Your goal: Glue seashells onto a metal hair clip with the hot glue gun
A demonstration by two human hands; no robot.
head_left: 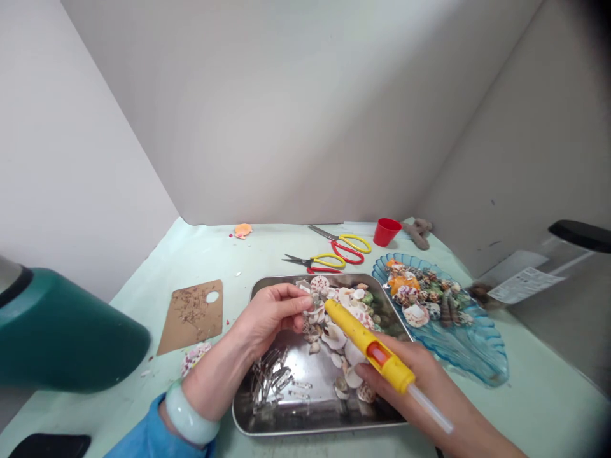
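My right hand (405, 362) is wrapped round a yellow hot glue gun (353, 326), with a clear glue stick (432, 407) jutting from its rear end. The gun's front end points up and left, close to the fingertips of my left hand (279, 312). Those fingers are pinched together over the tray; whatever small thing they hold is too small to make out. Below both hands lies a metal tray (315, 407). White and speckled seashells (334, 337) are heaped in its middle and right, and metal hair clips (272, 378) lie at its left.
A blue shell-shaped dish (482, 356) with more shells stands right. Two pairs of scissors (351, 243) and a red cup (386, 232) lie behind the tray. At left are a brown board (191, 318) and a large green object (71, 331). A clear container (529, 273) stands far right.
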